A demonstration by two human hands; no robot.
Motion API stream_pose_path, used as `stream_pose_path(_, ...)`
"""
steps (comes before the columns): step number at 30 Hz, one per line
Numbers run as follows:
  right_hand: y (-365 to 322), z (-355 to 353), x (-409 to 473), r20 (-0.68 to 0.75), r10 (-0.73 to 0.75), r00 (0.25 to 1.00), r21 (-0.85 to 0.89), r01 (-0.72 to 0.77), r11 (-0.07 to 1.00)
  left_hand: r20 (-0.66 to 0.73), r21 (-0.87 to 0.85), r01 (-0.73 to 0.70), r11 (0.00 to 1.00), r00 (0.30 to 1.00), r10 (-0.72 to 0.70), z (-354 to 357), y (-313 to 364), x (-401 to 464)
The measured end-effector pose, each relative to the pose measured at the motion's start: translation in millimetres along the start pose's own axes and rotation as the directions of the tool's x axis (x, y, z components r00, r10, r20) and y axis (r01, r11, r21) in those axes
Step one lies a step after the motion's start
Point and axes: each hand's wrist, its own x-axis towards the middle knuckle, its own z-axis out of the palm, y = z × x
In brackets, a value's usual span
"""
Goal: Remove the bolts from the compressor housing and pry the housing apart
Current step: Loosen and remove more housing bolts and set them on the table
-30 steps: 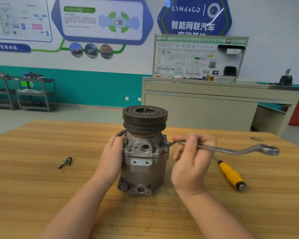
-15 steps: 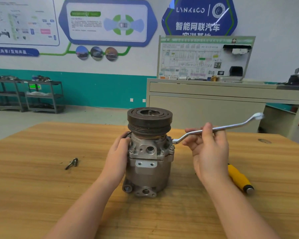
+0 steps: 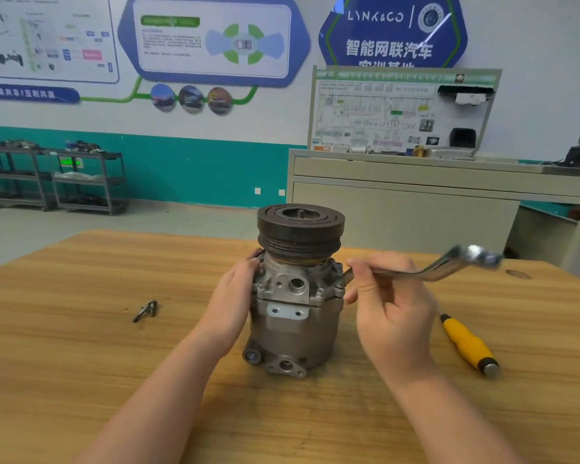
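Left hand [image 3: 230,304] steadying housing [image 3: 295,316], right hand [image 3: 394,311] gripping wrench [image 3: 429,271] on bolt; two bolts [image 3: 145,310] out, more seated, prying pending.

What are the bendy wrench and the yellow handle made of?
Wrench: looks like shiny polished steel, since it is silvery and catches the light. Yellow handle: probably smooth plastic, given its bright even colour, with a grey, maybe metal, cap on the end.
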Motion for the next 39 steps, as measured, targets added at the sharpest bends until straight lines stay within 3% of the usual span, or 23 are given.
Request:
stream_pose_path(2,-3.5,3.4,-2.7,0.044,-0.087,0.995,-0.039,0.089,0.995,0.062,-0.103,0.052,0.993,0.997,-0.046,-1.6,-1.1,5.3)
stream_pose_path(7,-10.0,13.4,-13.9,0.178,-0.297,0.938,-0.111,0.319,0.941,0.07,-0.237,0.127,0.963,0.991,-0.113,-0.8,-5.6,14.7)
stream_pose_path(9,-12.3,11.4,-17.1,0.115,-0.173,0.978,-0.024,0.177,0.984,0.08,-0.244,0.137,0.96,0.989,-0.121,0.0,-7.0,15.1)
stream_pose_path(11,-17.0,6.3,-13.2,-0.048,0.156,0.987,0.211,-0.142,0.967,0.069,-0.251,0.144,0.957,0.989,-0.131,0.1,-6.7,15.6)
stream_pose_path(13,-14.8,2.0,-2.1,-0.136,0.519,0.844,0.438,-0.419,0.795,0.056,-0.256,0.148,0.955,0.989,-0.138,0.3,-6.8,16.1)
stream_pose_path(16,7.8,-0.3,22.1,0.034,0.876,0.481,0.674,-0.658,0.335,0.061,-0.26,0.147,0.954,0.989,-0.136,1.5,-6.4,15.4)
stream_pose_path(19,30.3,4.6,37.3,0.314,0.932,0.18,0.599,-0.799,-0.047,0.056,-0.264,0.132,0.956,0.991,-0.121,3.1,-5.5,14.8)
stream_pose_path(21,40.5,6.9,40.8,0.414,0.904,0.107,0.529,-0.837,-0.143,0.048,-0.258,0.119,0.959,0.993,-0.111,3.7,-6.7,16.0)
stream_pose_path(23,42.6,1.2,48.2,0.383,0.909,0.161,0.599,-0.792,-0.112,0.05,-0.246,0.1,0.964,0.995,-0.091,3.5,-8.9,17.6)
stream_pose_path(25,37.2,-10.0,55.9,0.293,0.908,0.3,0.689,-0.724,0.017,0.049,-0.253,0.088,0.964,0.996,-0.078,3.2,-10.9,18.5)
stream_pose_path(27,24.7,-21.2,56.2,0.201,0.861,0.467,0.666,-0.71,0.229,0.041,-0.26,0.077,0.962,0.997,-0.069,4.7,-11.2,19.6)
stream_pose_path(30,1.8,-28.4,42.4,0.096,0.692,0.715,0.44,-0.654,0.615,0.013,-0.272,0.07,0.96,0.998,-0.069,6.8,-10.6,20.8)
stream_pose_path(32,-11.5,-27.4,32.4,0.09,0.547,0.832,0.35,-0.541,0.765,0.017,-0.271,0.073,0.96,0.997,-0.071,7.0,-8.8,20.1)
stream_pose_path(35,-18.8,-23.0,21.6,0.149,0.371,0.916,0.215,-0.397,0.892,0.009,-0.261,0.079,0.962,0.997,-0.079,5.8,-7.1,18.6)
stream_pose_path(39,-16.2,-18.9,14.5,0.225,0.123,0.966,-0.039,-0.118,0.992,0.025,-0.247,0.082,0.965,0.997,-0.078,5.7,-4.8,17.0)
